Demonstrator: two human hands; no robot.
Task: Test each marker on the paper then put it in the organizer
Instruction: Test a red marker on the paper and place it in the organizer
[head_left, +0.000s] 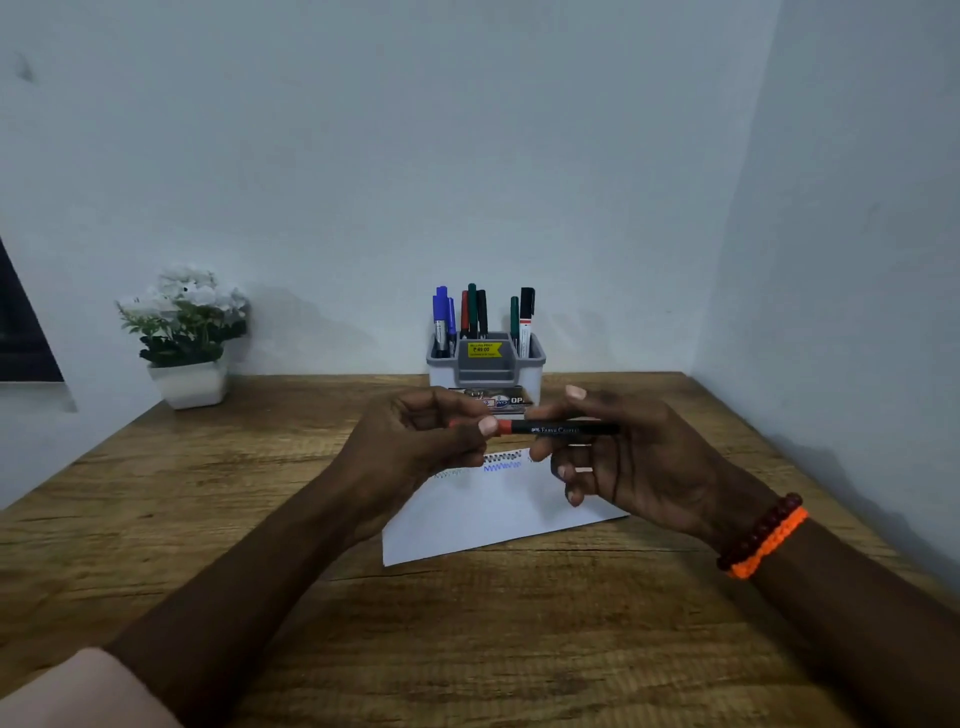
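A thin black marker (558, 429) with a red cap end lies level between both hands above the paper. My left hand (415, 441) pinches its red end, and my right hand (634, 457) grips the black barrel. Below them a white sheet of paper (493, 514) lies on the wooden table, with black, blue and faint green zigzag scribbles along its far edge. Behind the hands stands the grey organizer (485, 364), holding several blue, red, green and black markers upright.
A white pot of white flowers (187, 332) sits at the table's back left corner. A small printed box (493, 401) lies in front of the organizer. Walls close the table's far and right sides. Bare wood table (467, 623) lies near me.
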